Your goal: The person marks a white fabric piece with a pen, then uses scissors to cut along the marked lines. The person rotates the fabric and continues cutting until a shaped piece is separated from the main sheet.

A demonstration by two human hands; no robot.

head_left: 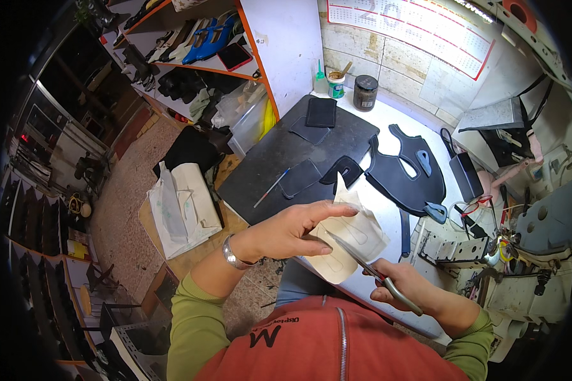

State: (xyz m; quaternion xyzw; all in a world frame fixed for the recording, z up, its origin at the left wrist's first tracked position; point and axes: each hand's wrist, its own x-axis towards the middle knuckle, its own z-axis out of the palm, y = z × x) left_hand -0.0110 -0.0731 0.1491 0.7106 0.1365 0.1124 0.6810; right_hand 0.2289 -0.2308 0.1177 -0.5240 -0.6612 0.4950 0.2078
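Note:
Between the thumb and fingers of my left hand (299,230) is a cream sheet of paper (362,219) with curved outlines drawn on it. A pair of scissors (394,291) is gripped in my right hand (405,284); its blades lie against the sheet, pointing toward my left thumb. Whether the blades are apart is hard to make out. Beyond the sheet, a small black piece with a slot (340,170) and a dark square piece (300,179) rest on the dark mat. To their right lies a large black cut-out piece (407,171) with blue clips (435,212) on its edge.
A dark cutting mat (248,184) covers the table's left part, with a pen (272,187) on it. Jars (365,93) and a small bottle (320,79) stand against the wall. Machine parts (454,247) crowd the right side. Folded white material (184,206) lies at left, near shoe shelves (190,47).

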